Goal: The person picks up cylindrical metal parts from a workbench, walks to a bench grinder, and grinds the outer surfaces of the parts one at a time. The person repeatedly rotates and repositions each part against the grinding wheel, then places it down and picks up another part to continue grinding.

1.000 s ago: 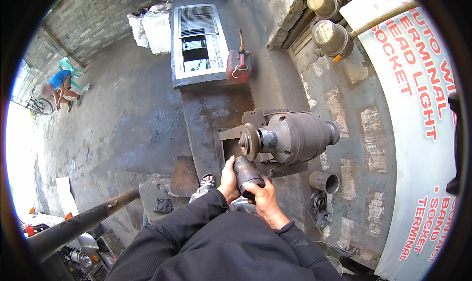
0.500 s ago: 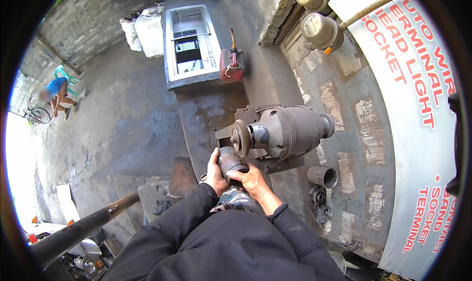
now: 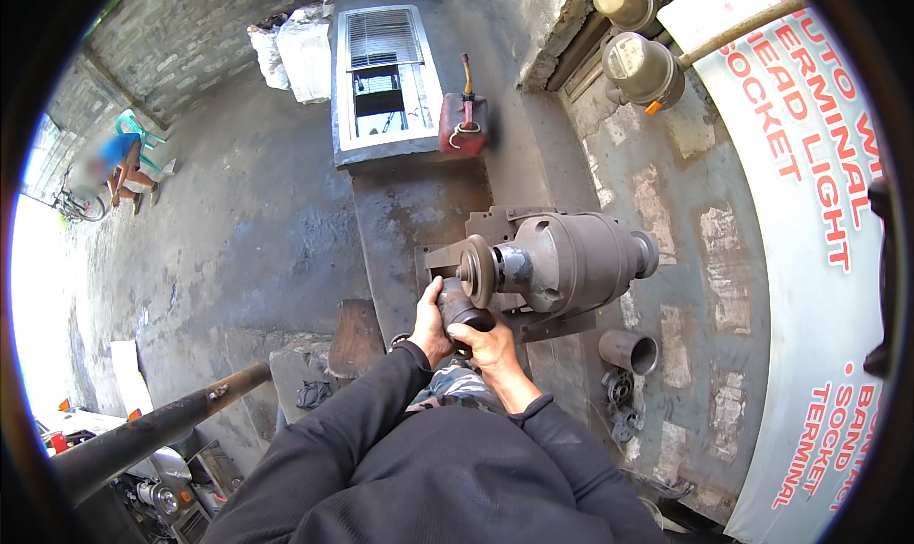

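Between my two hands is a dark metal cylinder (image 3: pixel 461 306), a hollow-looking housing held at a tilt. My left hand (image 3: pixel 431 329) wraps its left side, thumb up near the far end. The fingers of my right hand (image 3: pixel 492 351) grip its near right end. Just beyond the cylinder stands the round wheel (image 3: pixel 480 270) on the shaft of a grey-brown electric motor (image 3: pixel 583 260). The cylinder's upper right side lies against or very close to the wheel's rim; actual contact cannot be made out. Whether the wheel spins is unclear.
An open metal tube (image 3: pixel 628 352) and round metal parts (image 3: pixel 621 392) lie right of the motor. A red fuel can (image 3: pixel 463 125) stands by a white-framed panel (image 3: pixel 388 78) farther off. A thick pipe (image 3: pixel 162 420) slants in at left. A person (image 3: pixel 122 158) bends at far left.
My hands have brought the cylinder in closer under the wheel and turned it somewhat. The whole view has shifted slightly, with the surroundings moving right.
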The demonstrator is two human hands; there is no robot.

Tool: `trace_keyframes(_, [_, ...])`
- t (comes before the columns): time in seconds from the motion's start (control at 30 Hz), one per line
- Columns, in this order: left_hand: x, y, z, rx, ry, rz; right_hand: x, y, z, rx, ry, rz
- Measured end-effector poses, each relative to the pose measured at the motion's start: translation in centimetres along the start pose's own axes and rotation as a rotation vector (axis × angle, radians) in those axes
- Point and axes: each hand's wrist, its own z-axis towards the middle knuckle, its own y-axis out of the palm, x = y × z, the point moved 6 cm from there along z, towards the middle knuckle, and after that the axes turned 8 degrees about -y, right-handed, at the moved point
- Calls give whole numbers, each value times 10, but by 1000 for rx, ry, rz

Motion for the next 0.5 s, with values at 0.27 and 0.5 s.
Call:
trace_keyframes(0.27, [-5,-1,18,199,-13,53,11,-10,-11,184,336,267])
trace_keyframes(0.5, [-9,-8,-7,66,-10,-137,-12,7,2,-1,59,-166])
